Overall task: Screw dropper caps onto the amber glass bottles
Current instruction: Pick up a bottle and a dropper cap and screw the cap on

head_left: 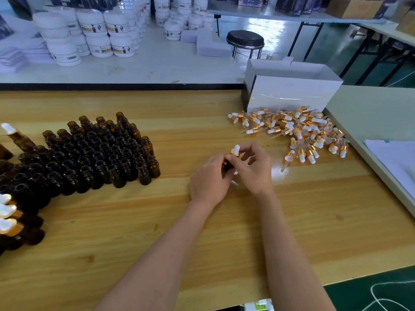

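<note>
Wooden table (202, 232), both forearms reach in from the near edge; at the near left edge a few capped bottles (10, 213) lie on their sides, white bulbs showing, so only a handful look finished, more may sit out of frame. Mid-table the left hand (210, 176) is curled round one amber bottle (228, 166), mostly hidden by the fingers, held just above or on the tabletop, cannot tell which. Right hand (256, 167) pinches the gold collar of a dropper cap (235, 151) with thumb and forefinger, other fingers loosely bent; cap sits on the bottle neck, bulb up, how far it is threaded cannot tell. Judged step: screwing this cap on. Left of the hands a big block of open bottles (94, 158) stands upright, packed touching, none capped, so most of the job is left. Further right a heap of loose caps (303, 135) lies against a white box (289, 90), plenty in stock. Behind, a second table with stacked white jars (89, 34) and a black stool (245, 40)
</note>
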